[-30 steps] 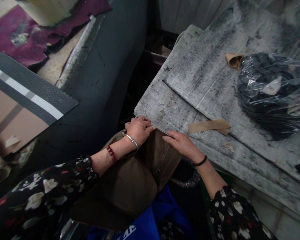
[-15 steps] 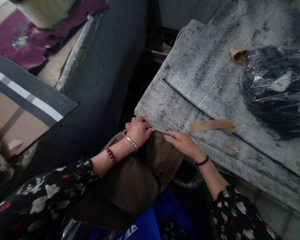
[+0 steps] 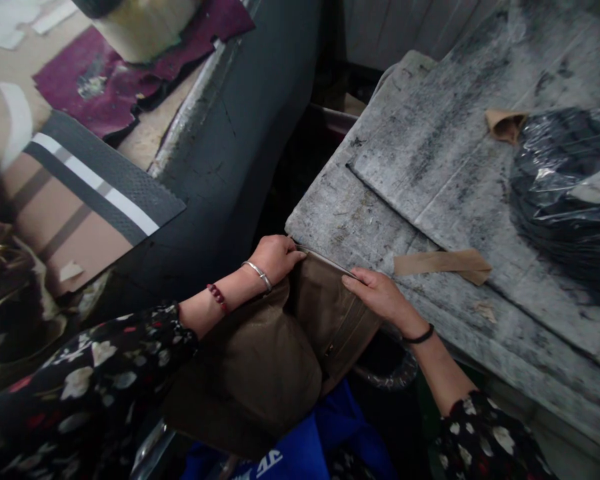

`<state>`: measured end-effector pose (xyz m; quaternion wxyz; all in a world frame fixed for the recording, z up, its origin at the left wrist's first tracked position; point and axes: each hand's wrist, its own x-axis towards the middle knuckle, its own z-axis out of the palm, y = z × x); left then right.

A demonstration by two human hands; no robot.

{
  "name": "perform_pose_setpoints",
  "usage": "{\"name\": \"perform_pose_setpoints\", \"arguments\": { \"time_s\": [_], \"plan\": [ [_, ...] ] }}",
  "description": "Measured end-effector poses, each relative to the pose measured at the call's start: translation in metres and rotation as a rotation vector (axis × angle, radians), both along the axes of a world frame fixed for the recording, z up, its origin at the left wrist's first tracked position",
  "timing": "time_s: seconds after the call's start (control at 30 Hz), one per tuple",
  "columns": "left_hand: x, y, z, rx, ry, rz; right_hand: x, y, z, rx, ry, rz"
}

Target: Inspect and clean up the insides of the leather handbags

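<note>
A brown bag (image 3: 260, 360) lies on my lap against the near corner of a dirty grey worktable (image 3: 430, 167). My left hand (image 3: 275, 257), with a silver bangle and a red bead bracelet at the wrist, is closed on the bag's upper left edge. My right hand (image 3: 377, 293), a black band at its wrist, grips the bag's upper right edge, fingers curled over the rim. A zip pocket shows on the bag's front panel (image 3: 340, 327). Both sleeves are dark with a flower print.
A strip of brown tape (image 3: 443, 263) lies on the table just right of my right hand. A black mass wrapped in clear plastic (image 3: 570, 193) sits at the far right, a torn brown scrap (image 3: 505, 123) beside it. A dark curved surface (image 3: 220, 160) and a striped mat (image 3: 100, 183) lie left.
The view has shifted, so everything sits further right in the frame. My left hand has slid onto the bag's top edge; both hands keep their hold on the bag.
</note>
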<state>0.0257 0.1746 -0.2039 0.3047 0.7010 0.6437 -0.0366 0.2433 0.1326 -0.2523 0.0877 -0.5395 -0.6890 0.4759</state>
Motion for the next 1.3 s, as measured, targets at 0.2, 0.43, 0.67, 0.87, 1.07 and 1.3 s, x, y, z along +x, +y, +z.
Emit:
{"name": "perform_pose_setpoints", "arguments": {
  "time_s": [0.2, 0.43, 0.67, 0.87, 1.07, 1.3],
  "plan": [
    [0.004, 0.002, -0.005, 0.021, 0.029, 0.028, 0.000, 0.000, -0.001, -0.025, 0.011, -0.009],
    [0.003, 0.000, -0.008, 0.052, 0.009, 0.046, 0.000, 0.001, 0.000, -0.037, 0.010, 0.005],
    [0.004, -0.002, -0.009, 0.070, 0.004, 0.073, 0.000, 0.002, 0.000, -0.037, 0.008, 0.011],
    [0.006, -0.002, -0.013, 0.090, 0.058, 0.085, -0.001, 0.002, 0.000, -0.049, 0.024, -0.005],
    [0.006, -0.005, -0.013, 0.130, 0.056, 0.076, 0.001, -0.002, 0.000, -0.088, 0.047, -0.096],
    [0.005, -0.004, -0.012, 0.125, 0.049, 0.136, 0.006, -0.015, 0.017, -0.138, 0.129, -0.225]
  ]
}}
